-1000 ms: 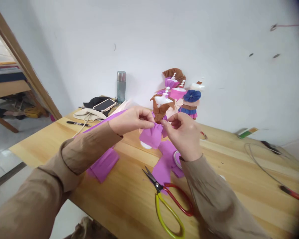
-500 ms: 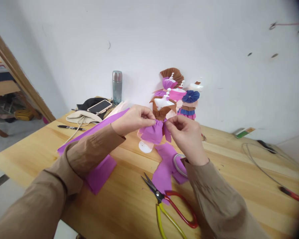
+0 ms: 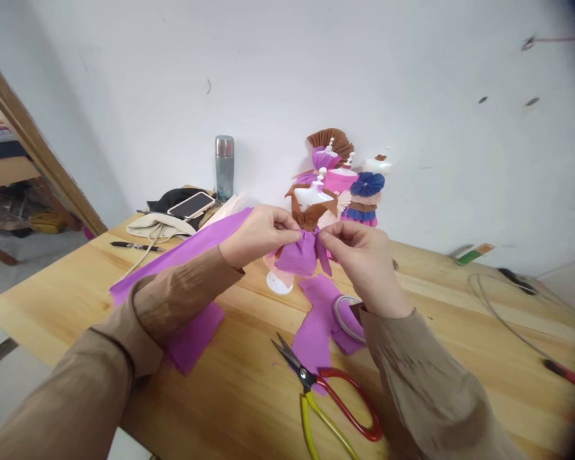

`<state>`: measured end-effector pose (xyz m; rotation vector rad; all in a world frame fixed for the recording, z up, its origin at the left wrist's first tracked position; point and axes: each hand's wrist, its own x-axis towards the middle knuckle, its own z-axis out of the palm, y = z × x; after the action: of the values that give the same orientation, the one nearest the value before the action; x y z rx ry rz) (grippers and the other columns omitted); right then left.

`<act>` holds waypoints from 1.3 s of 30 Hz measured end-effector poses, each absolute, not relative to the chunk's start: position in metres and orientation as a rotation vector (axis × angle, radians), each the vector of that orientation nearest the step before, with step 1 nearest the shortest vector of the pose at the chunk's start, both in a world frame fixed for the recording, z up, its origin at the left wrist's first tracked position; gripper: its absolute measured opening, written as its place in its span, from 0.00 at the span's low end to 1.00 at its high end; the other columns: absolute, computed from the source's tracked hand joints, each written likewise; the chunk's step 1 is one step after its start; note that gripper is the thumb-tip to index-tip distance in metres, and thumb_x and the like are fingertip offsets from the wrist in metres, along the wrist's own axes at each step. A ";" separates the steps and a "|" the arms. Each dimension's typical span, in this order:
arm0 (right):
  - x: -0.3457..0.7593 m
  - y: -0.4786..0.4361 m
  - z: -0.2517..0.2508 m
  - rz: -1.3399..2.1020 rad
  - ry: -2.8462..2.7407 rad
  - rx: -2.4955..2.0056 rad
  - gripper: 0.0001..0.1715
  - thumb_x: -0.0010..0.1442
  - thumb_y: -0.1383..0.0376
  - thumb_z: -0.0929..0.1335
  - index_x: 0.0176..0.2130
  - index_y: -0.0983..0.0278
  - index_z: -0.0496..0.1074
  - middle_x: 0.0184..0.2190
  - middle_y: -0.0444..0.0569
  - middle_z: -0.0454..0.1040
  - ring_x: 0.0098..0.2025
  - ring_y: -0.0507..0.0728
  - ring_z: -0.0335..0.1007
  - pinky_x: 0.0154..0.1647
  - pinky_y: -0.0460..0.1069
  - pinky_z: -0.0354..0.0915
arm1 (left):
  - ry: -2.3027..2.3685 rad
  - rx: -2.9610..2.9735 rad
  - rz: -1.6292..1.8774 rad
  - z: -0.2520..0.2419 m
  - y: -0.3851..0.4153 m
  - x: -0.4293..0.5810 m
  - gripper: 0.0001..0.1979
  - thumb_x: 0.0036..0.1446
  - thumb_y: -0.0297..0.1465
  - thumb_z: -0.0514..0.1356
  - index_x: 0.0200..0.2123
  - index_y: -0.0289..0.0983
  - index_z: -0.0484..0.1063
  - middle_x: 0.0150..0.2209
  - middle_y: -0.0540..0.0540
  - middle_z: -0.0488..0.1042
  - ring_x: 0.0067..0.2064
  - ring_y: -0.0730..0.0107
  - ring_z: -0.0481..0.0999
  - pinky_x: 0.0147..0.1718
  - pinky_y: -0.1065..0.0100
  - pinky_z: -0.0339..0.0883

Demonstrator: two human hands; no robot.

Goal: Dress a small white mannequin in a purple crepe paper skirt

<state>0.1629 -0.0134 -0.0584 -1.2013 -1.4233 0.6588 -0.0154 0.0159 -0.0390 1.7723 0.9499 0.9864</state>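
Head view, the one view we have. Two hands, one on either side of one small white dress form (image 3: 311, 197) near the middle of the table (image 3: 253, 364). Our left hand (image 3: 259, 235) has thumb and fingertips closed in a pinch on the purple skirt piece (image 3: 296, 257); our right hand (image 3: 367, 262) pinches the same gathered top edge from the other side. The piece lies against the form's waist, just below one brown collar (image 3: 309, 220), and hangs over a pale pink layer. One round white base (image 3: 280, 283) shows below.

Behind it we count three more dressed forms: one with a brown pleated fan (image 3: 333, 138), one in pink (image 3: 341, 183), one with a single blue flower (image 3: 368, 184).

Loose purple: one long strip (image 3: 182, 254) running beneath the left forearm, one patch (image 3: 201, 329) on its near side, possibly the same length, we cannot tell; one cut piece (image 3: 311, 338) partly under one pair of scissors (image 3: 306, 380), blades slightly parted. One pale ring (image 3: 337, 314) sits near the right cuff, upon more purple.

Left rear: one flask (image 3: 225, 167), upright; one phone (image 3: 191, 205); one pen (image 3: 137, 246); one cream cloth item (image 3: 160, 225).
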 end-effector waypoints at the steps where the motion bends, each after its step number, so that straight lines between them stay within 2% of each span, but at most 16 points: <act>1: 0.163 -0.014 -0.058 0.672 -1.415 -1.197 0.10 0.45 0.60 0.72 0.19 0.63 0.71 0.16 0.42 0.69 0.20 0.49 0.58 0.24 0.48 0.57 | 0.969 1.785 0.993 -0.039 0.016 -0.015 0.08 0.50 0.20 0.62 0.21 0.31 0.72 0.19 0.51 0.71 0.23 0.80 0.68 0.24 0.76 0.63; 7: 0.163 -0.013 -0.059 0.808 -1.373 -1.134 0.10 0.44 0.61 0.73 0.20 0.63 0.71 0.16 0.41 0.68 0.19 0.47 0.56 0.22 0.47 0.55 | 1.007 1.834 1.047 -0.038 0.015 -0.014 0.07 0.49 0.20 0.62 0.20 0.31 0.72 0.20 0.52 0.71 0.23 0.80 0.67 0.25 0.76 0.62; 14: 0.161 -0.013 -0.058 0.826 -1.359 -1.125 0.11 0.44 0.61 0.72 0.19 0.63 0.69 0.14 0.40 0.66 0.17 0.46 0.54 0.19 0.46 0.53 | 1.050 1.782 1.097 -0.035 0.011 -0.013 0.08 0.47 0.20 0.63 0.19 0.32 0.70 0.17 0.54 0.68 0.21 0.82 0.63 0.22 0.75 0.56; 20: 0.159 -0.013 -0.059 0.818 -1.366 -1.127 0.11 0.45 0.61 0.72 0.20 0.63 0.69 0.15 0.40 0.65 0.16 0.46 0.55 0.18 0.46 0.53 | 1.033 1.798 1.098 -0.038 0.011 -0.012 0.08 0.47 0.19 0.62 0.18 0.31 0.71 0.19 0.52 0.70 0.24 0.81 0.66 0.25 0.75 0.60; 30: 0.160 -0.013 -0.057 0.857 -1.337 -1.142 0.12 0.44 0.60 0.73 0.19 0.63 0.69 0.15 0.40 0.65 0.17 0.46 0.55 0.19 0.46 0.55 | 0.982 1.642 1.051 -0.034 0.006 -0.011 0.08 0.47 0.18 0.62 0.19 0.31 0.70 0.18 0.53 0.70 0.20 0.83 0.67 0.20 0.78 0.59; 39: 0.160 -0.012 -0.058 0.889 -1.309 -1.135 0.13 0.43 0.60 0.74 0.19 0.63 0.68 0.14 0.39 0.64 0.16 0.46 0.55 0.18 0.46 0.55 | 0.969 1.727 1.076 -0.038 0.011 -0.013 0.07 0.47 0.19 0.62 0.20 0.31 0.72 0.19 0.52 0.71 0.22 0.81 0.68 0.23 0.77 0.61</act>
<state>0.1602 -0.0125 -0.0576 -1.1348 -1.3093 0.8887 -0.0128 0.0112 -0.0384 1.7274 0.9695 1.0762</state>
